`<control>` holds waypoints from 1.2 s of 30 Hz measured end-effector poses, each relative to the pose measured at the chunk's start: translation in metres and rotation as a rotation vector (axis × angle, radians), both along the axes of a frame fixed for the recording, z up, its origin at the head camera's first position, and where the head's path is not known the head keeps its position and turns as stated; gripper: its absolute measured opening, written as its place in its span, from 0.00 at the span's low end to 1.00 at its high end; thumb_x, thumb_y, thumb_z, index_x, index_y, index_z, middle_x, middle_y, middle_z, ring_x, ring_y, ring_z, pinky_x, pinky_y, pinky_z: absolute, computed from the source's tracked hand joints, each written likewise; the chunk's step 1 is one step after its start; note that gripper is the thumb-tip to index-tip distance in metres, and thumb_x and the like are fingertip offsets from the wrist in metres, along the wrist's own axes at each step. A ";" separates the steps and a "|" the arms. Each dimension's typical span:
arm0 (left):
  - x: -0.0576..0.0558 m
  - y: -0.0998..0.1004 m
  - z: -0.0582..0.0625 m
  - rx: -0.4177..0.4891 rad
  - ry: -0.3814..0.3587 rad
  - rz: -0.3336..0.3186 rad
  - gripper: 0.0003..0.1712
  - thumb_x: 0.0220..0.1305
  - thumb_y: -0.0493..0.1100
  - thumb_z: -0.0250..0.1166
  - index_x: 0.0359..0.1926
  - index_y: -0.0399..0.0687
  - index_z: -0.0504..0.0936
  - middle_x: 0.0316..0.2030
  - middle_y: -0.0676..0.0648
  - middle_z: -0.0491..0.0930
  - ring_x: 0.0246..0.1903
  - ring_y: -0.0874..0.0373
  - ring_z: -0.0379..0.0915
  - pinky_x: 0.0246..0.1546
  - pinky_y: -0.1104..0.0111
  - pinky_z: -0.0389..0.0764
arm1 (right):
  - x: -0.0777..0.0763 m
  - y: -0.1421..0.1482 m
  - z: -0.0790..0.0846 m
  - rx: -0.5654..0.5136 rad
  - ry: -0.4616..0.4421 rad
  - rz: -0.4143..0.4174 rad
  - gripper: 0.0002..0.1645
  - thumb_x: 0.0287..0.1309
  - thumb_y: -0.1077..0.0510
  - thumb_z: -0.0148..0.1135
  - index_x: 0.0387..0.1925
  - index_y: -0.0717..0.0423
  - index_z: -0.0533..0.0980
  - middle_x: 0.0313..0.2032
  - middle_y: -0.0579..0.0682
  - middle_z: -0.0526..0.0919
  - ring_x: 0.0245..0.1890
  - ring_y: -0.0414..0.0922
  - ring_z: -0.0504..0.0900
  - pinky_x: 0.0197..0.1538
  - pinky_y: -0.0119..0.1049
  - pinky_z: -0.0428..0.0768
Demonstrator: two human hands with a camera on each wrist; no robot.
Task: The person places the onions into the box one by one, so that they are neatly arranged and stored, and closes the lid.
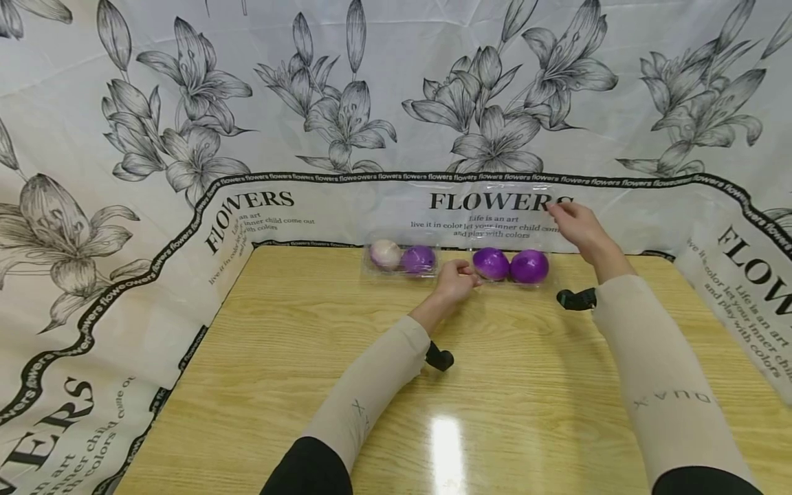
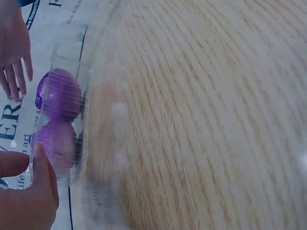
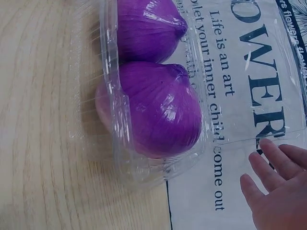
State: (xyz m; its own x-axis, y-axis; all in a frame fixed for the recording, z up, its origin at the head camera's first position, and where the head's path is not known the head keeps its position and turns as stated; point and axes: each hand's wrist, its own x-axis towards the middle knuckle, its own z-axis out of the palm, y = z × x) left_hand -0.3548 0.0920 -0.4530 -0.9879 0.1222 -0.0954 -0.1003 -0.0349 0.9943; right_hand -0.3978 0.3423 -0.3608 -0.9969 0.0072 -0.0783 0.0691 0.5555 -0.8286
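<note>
Two purple onions (image 3: 160,110) sit side by side in a clear plastic box (image 3: 120,96) at the back of the table. Its transparent lid (image 1: 513,189) stands raised against the backdrop. My left hand (image 1: 456,280) is at the box's left end, and in the left wrist view its thumb and forefinger pinch the clear wall. Beside the box's right end, my right hand (image 1: 578,223) is raised near the lid's edge. Its fingers (image 3: 268,172) are spread and relaxed in the right wrist view; whether a fingertip touches the lid I cannot tell.
Just left stands a second clear box (image 1: 396,271) with a whitish onion (image 1: 385,254) and a purple onion (image 1: 418,260). A flower-printed cloth (image 1: 371,151) rises behind the wooden table (image 1: 297,357) and along its sides.
</note>
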 end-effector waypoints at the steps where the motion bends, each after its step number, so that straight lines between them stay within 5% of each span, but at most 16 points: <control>1: 0.000 0.000 0.000 0.000 -0.001 0.005 0.29 0.64 0.21 0.59 0.66 0.22 0.68 0.47 0.36 0.77 0.49 0.38 0.83 0.47 0.68 0.89 | 0.001 0.000 0.001 0.004 0.000 0.004 0.55 0.74 0.27 0.34 0.81 0.62 0.39 0.78 0.70 0.48 0.77 0.68 0.48 0.78 0.67 0.50; 20: 0.003 0.002 0.004 -0.034 -0.001 0.024 0.29 0.63 0.21 0.61 0.66 0.24 0.70 0.49 0.35 0.79 0.49 0.40 0.83 0.49 0.67 0.88 | 0.027 0.012 0.004 0.075 -0.049 0.078 0.58 0.71 0.23 0.20 0.79 0.67 0.49 0.77 0.69 0.50 0.78 0.67 0.46 0.79 0.67 0.45; 36: 0.002 0.002 0.003 -0.040 0.009 0.018 0.28 0.63 0.22 0.61 0.65 0.23 0.70 0.48 0.35 0.79 0.49 0.42 0.82 0.49 0.67 0.87 | 0.058 0.021 -0.005 0.082 -0.021 0.192 0.47 0.80 0.36 0.33 0.78 0.72 0.47 0.75 0.75 0.49 0.74 0.72 0.51 0.76 0.69 0.55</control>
